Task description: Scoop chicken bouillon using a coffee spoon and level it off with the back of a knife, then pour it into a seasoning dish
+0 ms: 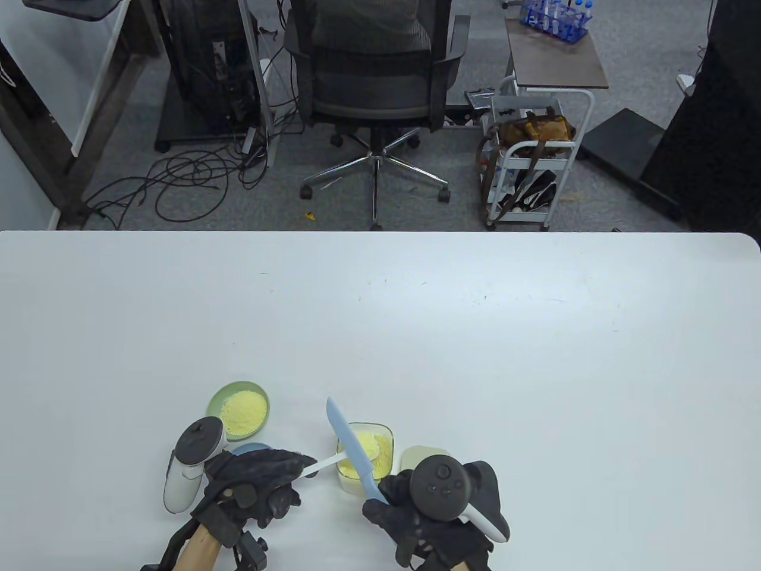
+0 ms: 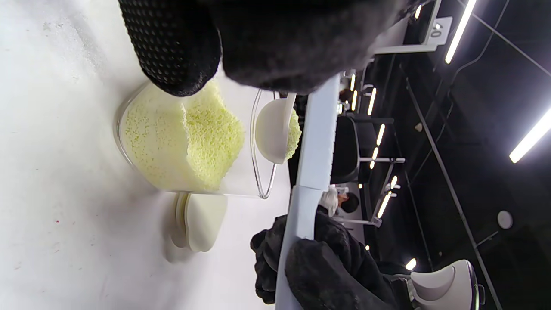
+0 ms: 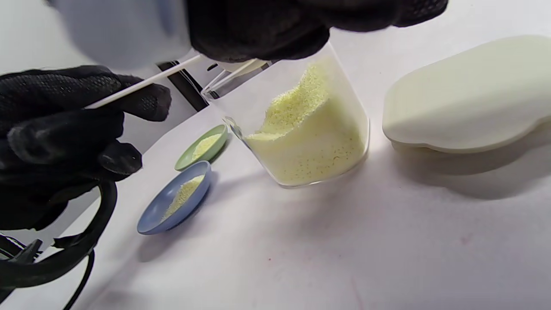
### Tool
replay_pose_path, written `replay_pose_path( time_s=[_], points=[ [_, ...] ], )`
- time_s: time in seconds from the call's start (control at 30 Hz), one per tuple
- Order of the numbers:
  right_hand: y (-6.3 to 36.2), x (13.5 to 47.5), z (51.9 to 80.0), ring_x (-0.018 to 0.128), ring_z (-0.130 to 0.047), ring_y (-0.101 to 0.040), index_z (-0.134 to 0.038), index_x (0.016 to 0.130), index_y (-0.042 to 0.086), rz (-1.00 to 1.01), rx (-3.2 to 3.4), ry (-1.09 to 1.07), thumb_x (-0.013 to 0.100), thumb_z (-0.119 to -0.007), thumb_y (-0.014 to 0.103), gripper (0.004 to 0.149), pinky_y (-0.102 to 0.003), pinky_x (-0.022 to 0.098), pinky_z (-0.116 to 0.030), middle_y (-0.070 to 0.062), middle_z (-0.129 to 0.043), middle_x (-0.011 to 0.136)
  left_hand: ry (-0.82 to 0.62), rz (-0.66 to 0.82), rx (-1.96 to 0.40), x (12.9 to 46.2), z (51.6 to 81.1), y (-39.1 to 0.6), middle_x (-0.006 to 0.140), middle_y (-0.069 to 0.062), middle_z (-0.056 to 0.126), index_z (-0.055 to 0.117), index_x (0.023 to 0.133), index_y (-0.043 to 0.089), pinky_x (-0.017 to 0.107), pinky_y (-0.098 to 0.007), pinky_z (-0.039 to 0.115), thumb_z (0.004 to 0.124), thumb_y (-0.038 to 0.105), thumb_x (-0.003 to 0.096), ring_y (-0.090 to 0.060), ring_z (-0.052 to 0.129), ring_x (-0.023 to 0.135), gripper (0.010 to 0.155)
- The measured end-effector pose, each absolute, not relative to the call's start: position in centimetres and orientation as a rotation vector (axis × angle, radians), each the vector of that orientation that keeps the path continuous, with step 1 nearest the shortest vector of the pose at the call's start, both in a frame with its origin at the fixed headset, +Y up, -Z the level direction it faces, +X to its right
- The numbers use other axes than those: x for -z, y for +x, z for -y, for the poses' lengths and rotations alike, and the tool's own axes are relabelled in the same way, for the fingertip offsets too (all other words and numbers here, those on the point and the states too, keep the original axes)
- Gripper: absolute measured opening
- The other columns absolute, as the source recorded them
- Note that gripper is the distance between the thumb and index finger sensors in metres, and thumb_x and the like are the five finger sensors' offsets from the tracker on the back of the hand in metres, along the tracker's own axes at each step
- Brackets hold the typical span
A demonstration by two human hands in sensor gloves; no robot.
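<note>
On the white table (image 1: 416, 333), the green dish (image 1: 238, 410) with yellow bouillon is at the left, and a blue dish (image 3: 174, 198) is beside it. The left hand (image 1: 255, 485) pinches the handle of the white spoon (image 2: 275, 129), whose heaped bowl is above the clear container (image 1: 364, 457). The right hand (image 1: 428, 517) grips the blue knife (image 1: 352, 447), whose blade lies across the spoon. The cream lid (image 3: 469, 99) lies to the right.

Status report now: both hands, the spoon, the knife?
Left hand pinches spoon, heaped, over jar. Right hand grips knife, blade at spoon. Nothing in the way.
</note>
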State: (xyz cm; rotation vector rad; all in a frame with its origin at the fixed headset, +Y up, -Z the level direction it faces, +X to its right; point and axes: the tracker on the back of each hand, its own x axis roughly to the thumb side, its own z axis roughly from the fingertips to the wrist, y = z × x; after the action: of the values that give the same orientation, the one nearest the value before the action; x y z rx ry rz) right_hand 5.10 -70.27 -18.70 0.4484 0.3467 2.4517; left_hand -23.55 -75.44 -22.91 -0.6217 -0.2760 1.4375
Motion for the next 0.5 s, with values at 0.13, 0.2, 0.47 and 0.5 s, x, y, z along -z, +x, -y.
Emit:
replay_pose_path(
  time_s=[0.13, 0.2, 0.47, 0.5],
  points=[
    [5.6, 18.9, 70.5, 0.034, -0.076, -0.030, -0.078, 0.072, 0.001, -0.346, -2.477, 0.416, 0.046, -0.081, 0.037, 0.044, -0.064, 0.058, -0.053, -0.021, -0.083, 0.054, -0.617, 0.279, -1.437, 22.9, 75.4, -23.6, 0.013, -0.005, 0.097, 0.081, 0.074, -0.008, 0.038, -0.032, 0.084, 0.077, 0.031, 0.0471, 0.000, 0.086, -0.012, 0.047],
    [6.0, 19.0, 70.5, 0.033, -0.075, -0.030, -0.078, 0.071, 0.001, -0.339, -2.484, 0.393, 0.046, -0.082, 0.037, 0.044, -0.065, 0.057, -0.053, -0.022, -0.083, 0.054, -0.616, 0.278, -1.437, 22.9, 75.4, -23.6, 0.013, -0.005, 0.097, 0.081, 0.075, -0.008, 0.038, -0.032, 0.084, 0.077, 0.031, 0.0471, 0.000, 0.086, -0.012, 0.047],
    [7.7, 18.8, 70.6, 0.032, -0.076, -0.030, -0.079, 0.070, 0.001, -0.319, -2.506, 0.339, 0.045, -0.082, 0.036, 0.044, -0.065, 0.057, -0.054, -0.022, -0.084, 0.053, -0.608, 0.276, -1.444, 22.9, 75.2, -23.8, 0.013, -0.005, 0.097, 0.081, 0.075, -0.007, 0.038, -0.032, 0.084, 0.077, 0.031, 0.0471, 0.000, 0.086, -0.012, 0.047],
    [7.9, 18.8, 70.7, 0.032, -0.076, -0.031, -0.079, 0.070, 0.000, -0.317, -2.510, 0.335, 0.045, -0.082, 0.036, 0.043, -0.065, 0.056, -0.054, -0.022, -0.084, 0.053, -0.606, 0.274, -1.442, 22.9, 75.2, -23.8, 0.013, -0.005, 0.097, 0.081, 0.074, -0.008, 0.038, -0.032, 0.084, 0.077, 0.031, 0.0470, 0.000, 0.086, -0.012, 0.047]
  ],
)
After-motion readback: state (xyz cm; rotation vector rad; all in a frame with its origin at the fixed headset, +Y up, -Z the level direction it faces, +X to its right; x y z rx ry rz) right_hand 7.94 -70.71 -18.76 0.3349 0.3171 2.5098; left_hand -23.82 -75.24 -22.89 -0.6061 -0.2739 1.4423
